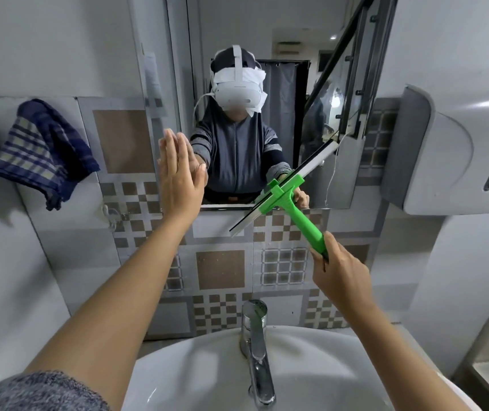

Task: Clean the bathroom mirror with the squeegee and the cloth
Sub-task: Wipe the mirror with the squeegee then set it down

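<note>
- White ceramic sink (196, 378) fills the nearest part of the view, with a chrome faucet (256, 351) rising from the middle of its back edge.
- Above the sink, two bare forearms reach forward, one on each side of the faucet; a grey knitted sleeve (30, 391) is pushed up on the left arm.
- Up and to the right of the faucet, the right hand (338, 269) is closed around the lower end of the green squeegee (292, 207) handle.
- The squeegee slants upward to the left from that hand; its long blade lies tilted across the lower right corner of the mirror (267, 93), and the blade's lower end hangs past the mirror's bottom edge over the patterned tiles. Whether the blade presses on the glass I cannot tell for certain.
- Up and to the left of the faucet, the left hand (179, 176) is flat and empty, fingers straight and together, palm against the mirror's lower left edge.
- Far left of the faucet and higher, the blue checked cloth (40, 154) hangs on the wall, well apart from both hands.
- Far right of the faucet, a grey dispenser (459, 149) is mounted on the wall just beside the mirror.
</note>
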The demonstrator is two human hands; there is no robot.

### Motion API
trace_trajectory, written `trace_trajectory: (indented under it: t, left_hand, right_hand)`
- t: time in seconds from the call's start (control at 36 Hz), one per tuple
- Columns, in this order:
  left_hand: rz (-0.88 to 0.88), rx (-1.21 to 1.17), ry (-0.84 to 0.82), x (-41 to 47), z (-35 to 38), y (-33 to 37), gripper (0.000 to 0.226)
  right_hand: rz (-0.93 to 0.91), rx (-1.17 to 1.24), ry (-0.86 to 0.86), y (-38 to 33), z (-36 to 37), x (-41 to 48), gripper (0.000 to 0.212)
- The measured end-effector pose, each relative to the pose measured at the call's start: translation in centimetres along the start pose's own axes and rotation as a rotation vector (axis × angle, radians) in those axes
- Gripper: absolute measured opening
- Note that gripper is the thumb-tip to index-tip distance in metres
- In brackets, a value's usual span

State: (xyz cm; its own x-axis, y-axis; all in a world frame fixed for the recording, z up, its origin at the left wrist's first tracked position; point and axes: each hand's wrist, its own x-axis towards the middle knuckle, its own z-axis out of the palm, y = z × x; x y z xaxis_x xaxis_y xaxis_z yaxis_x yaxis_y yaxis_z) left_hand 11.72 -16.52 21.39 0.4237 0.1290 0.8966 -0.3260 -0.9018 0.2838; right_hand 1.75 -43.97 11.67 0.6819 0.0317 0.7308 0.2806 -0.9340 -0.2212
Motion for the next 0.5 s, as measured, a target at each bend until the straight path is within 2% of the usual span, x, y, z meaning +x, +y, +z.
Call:
trace_trajectory:
  t: [0.5]
  left_hand:
    - [-0.003,0.0,-0.028,-0.1,-0.2,0.1,0.065]
  right_hand:
    - [0.286,0.224,0.007,-0.3,1.6,-3.5,0.025]
